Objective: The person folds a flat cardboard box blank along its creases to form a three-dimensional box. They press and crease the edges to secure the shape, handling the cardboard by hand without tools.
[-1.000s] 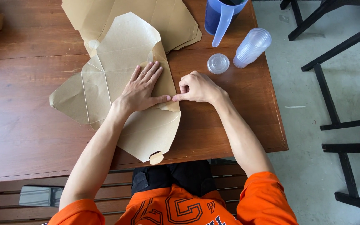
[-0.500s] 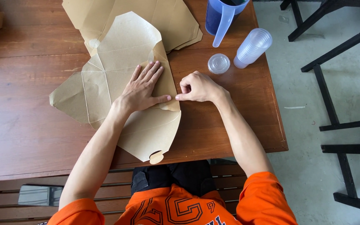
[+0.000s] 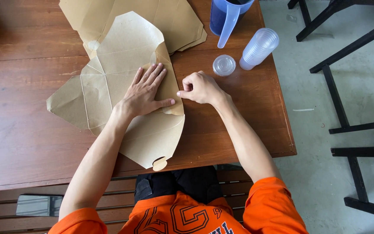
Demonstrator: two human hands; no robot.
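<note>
A flat, unfolded brown paper box blank lies on the wooden table. My left hand presses flat on its middle panel, fingers spread, thumb pointing right. My right hand is curled beside the blank's right edge, its fingertips pinching the folded-up right flap near my left thumb. A tab with a round end sticks out at the blank's near corner.
More brown paper blanks are stacked at the back. A blue jug, a lying stack of clear plastic cups and one upright clear cup stand at the right rear. Black chair frames are on the floor right.
Both hands stay nearly still; the right hand's fingers have shifted slightly along the flap's edge.
</note>
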